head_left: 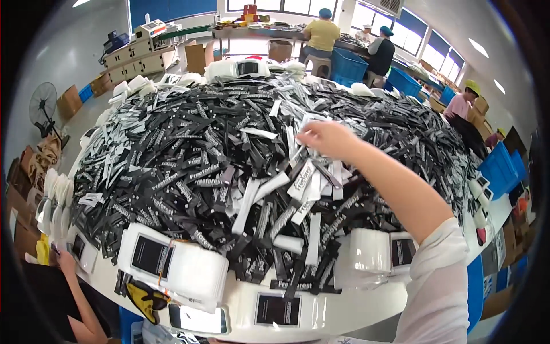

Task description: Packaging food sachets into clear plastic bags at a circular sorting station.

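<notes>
A big heap of black and white label strips (229,166) covers a round white table (338,315). My right hand (326,139) reaches in from the lower right, with a bare forearm and a white sleeve at the upper arm. It rests on top of the heap right of centre. Its fingers curl down around a few white strips (302,127) at the fingertips. My left hand is not in view.
Banded white bundles of labels (172,264) lie along the table's near edge, with more (372,258) to the right. A co-worker's hand (66,262) touches the table's left rim. Other people sit at benches behind, beside blue crates (348,66). A floor fan (43,103) stands left.
</notes>
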`<state>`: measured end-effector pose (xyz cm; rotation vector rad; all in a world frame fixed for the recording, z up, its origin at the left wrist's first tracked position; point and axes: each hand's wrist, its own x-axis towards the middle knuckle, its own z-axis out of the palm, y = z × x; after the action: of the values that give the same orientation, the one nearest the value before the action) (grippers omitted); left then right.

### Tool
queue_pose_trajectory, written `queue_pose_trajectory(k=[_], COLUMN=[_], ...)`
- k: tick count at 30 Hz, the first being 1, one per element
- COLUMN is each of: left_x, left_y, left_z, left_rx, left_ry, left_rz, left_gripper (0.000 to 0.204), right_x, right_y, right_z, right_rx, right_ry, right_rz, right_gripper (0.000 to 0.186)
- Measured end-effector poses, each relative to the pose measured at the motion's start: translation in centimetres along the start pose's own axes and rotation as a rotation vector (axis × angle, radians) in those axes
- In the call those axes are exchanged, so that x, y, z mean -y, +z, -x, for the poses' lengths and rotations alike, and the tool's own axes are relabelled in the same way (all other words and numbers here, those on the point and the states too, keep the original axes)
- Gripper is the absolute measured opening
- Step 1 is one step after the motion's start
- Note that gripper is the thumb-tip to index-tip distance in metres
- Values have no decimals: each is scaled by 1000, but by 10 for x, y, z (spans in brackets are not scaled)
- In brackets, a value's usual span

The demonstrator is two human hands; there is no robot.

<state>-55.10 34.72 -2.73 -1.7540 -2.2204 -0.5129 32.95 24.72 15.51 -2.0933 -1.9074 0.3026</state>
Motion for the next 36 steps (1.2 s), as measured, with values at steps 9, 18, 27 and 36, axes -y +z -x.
queue_pose_trajectory(k=[9,18,27,36], left_x=[-192,-415,-492,-432], left_y=[48,26,-18,-70], left_z=[41,178,294,452], left_rx=[249,164,94,148], left_ry=[297,-309,-790,-1333], left_rz=[-141,502,1113,1699], left_gripper=[51,53,56,65], right_x=[-194,-191,-123,-6], right_y=[28,71,36,70], right_z=[-135,-222,-122,-5], right_rx=[15,439,656,685], right_ry=[301,443,667,-253], right_rz=[177,2,-654,30], right_gripper=[81,88,63,73])
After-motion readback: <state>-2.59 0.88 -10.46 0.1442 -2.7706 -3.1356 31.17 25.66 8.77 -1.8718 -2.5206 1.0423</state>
